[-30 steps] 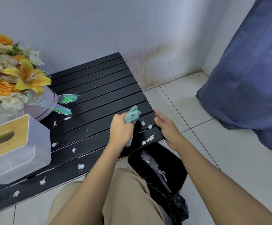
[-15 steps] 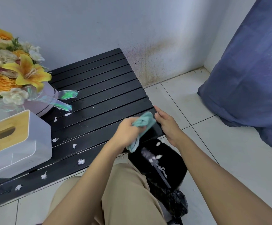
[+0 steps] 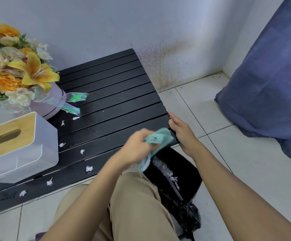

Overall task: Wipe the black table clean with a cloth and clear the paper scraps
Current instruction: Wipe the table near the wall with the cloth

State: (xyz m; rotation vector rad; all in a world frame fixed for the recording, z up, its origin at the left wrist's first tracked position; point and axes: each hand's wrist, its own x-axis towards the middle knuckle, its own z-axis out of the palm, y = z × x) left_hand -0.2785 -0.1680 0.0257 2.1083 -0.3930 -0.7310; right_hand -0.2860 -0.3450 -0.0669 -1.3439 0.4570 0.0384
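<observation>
Left hand (image 3: 137,146) bunched on soft teal cloth (image 3: 158,138), lower centre; right hand (image 3: 182,132) clasps bench (image 3: 106,94) corner.
Cloth limp, light; paper scraps (image 3: 89,168) featherweight, likely cling where the slats look wet.

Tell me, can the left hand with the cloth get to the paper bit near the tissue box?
Probably yes. The left hand with the teal cloth has bare black table between it and that paper scrap; the tissue box sits beside it, not over it.
</observation>
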